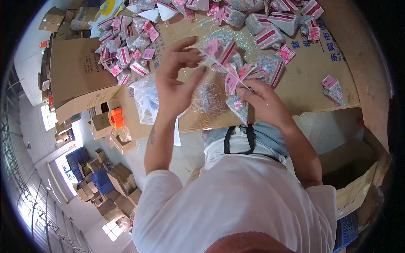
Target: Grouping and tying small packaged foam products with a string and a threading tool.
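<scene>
My right hand (265,102) pinches the gathered top of a small cone-shaped clear bag (238,110) with pastel bits inside, pink labels and thin white ties. The bag hangs point down over the table's near edge. My left hand (175,80) is raised to its left, fingers curved and thumb apart, nothing visible between them. Just beyond my hands lies another filled bag (223,47) with a pink label. To the right of it sits one more bag (270,67). A loose tangle of thin white ties (209,99) lies below my left hand.
Piles of similar bags (126,42) cover the table's far left and far side. A lone bag (333,90) lies at the right. Left of the ties are a crumpled clear plastic bag (145,99) and an orange tape roll (116,118). An open carton (350,177) stands at lower right.
</scene>
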{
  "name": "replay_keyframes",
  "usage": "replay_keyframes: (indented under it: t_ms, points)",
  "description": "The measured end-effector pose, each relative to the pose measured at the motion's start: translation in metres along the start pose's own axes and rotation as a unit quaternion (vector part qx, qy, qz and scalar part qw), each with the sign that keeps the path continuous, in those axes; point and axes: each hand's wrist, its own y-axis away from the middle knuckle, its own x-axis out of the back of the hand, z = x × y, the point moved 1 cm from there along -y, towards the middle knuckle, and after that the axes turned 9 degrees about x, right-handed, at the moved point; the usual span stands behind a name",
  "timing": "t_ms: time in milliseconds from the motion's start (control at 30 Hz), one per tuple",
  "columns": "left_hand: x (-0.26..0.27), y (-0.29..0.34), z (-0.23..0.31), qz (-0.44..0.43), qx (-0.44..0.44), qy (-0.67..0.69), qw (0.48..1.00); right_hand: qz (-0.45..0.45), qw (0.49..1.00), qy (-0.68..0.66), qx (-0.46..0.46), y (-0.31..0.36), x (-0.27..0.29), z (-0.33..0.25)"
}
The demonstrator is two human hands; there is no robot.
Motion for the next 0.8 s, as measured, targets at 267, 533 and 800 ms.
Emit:
replay_keyframes:
  t_ms: [267,533,800]
  points:
    - [-0.022,0.002,-0.020,0.052,0.221,0.362,0.904,-0.009,0.998,-0.055,-0.019,0.000,0.005,-0.005]
    - [-0.034,0.002,-0.032,0.042,0.290,0.391,0.872,0.013,0.992,-0.067,-0.104,0.001,0.004,-0.009]
    - [-0.036,0.003,-0.032,0.041,0.274,0.406,0.871,-0.020,0.982,-0.125,-0.138,0.000,0.006,-0.017]
